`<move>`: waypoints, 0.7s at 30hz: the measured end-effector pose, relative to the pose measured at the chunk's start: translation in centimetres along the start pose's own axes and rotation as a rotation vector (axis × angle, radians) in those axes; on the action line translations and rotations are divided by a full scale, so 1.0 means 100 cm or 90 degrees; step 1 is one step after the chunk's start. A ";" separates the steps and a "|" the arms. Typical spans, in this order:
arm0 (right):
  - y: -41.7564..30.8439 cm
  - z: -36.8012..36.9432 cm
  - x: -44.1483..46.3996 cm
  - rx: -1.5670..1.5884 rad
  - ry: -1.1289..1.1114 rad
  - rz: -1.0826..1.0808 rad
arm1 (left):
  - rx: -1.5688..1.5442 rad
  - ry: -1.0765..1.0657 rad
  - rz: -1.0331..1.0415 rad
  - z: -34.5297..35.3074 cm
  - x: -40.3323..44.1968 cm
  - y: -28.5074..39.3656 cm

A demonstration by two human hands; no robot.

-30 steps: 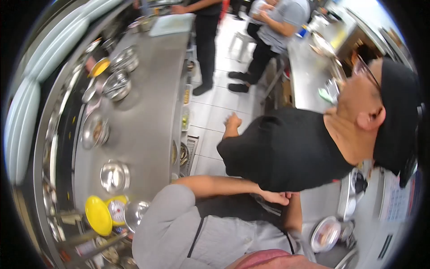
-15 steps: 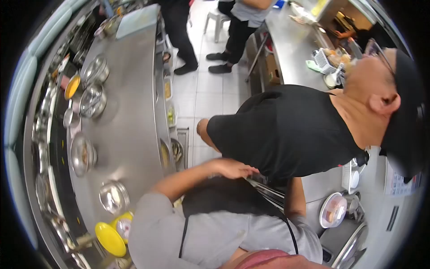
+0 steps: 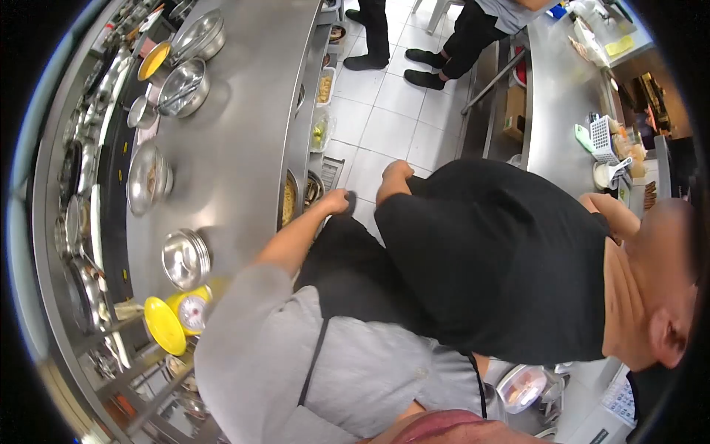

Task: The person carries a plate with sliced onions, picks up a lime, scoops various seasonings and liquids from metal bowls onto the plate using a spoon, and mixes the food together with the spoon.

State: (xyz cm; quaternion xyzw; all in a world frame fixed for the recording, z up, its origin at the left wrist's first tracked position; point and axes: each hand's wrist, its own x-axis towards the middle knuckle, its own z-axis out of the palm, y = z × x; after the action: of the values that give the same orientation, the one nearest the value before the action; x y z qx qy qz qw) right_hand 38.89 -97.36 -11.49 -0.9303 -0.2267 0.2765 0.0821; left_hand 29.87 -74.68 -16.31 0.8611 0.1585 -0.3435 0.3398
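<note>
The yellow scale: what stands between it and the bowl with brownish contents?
In the head view, stacked steel bowls stand between the scale and that bowl.

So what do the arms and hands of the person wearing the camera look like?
The left arm has a short, plain grey sleeve, and the forearm is bare. The left hand is bare too: I see no glove or watch. The right hand doesn't show, so I can't tell you about it.

Looked like smooth metal along the counter (image 3: 237,148); shone like polished metal on the stacked bowls (image 3: 185,259); appeared as matt cloth on the black apron (image 3: 351,259).
</note>
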 end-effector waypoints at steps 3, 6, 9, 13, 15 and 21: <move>-0.035 0.018 0.085 -0.259 -0.296 0.065 | 0.052 0.039 -0.081 0.003 0.050 -0.034; -0.050 0.028 0.109 -0.265 -0.386 0.107 | 0.097 -0.056 -0.110 -0.021 0.076 -0.033; -0.050 0.022 0.113 -0.061 -0.348 0.226 | 0.116 -0.019 -0.047 -0.041 0.105 -0.034; -0.020 -0.002 0.140 -0.182 -0.284 0.201 | 0.076 0.002 -0.051 -0.054 0.129 -0.050; 0.001 -0.012 0.155 -0.195 -0.216 0.268 | 0.083 0.058 -0.055 -0.067 0.119 -0.041; 0.039 -0.010 0.166 0.016 -0.018 0.417 | 0.158 -0.001 -0.070 -0.093 0.119 -0.039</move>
State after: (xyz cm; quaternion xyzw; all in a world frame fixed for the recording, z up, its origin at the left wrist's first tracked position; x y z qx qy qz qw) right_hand 53.31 -93.03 -19.65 -0.9487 0.0869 0.3041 -0.0034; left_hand 40.85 -64.97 -21.52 0.8864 0.1615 -0.3791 0.2111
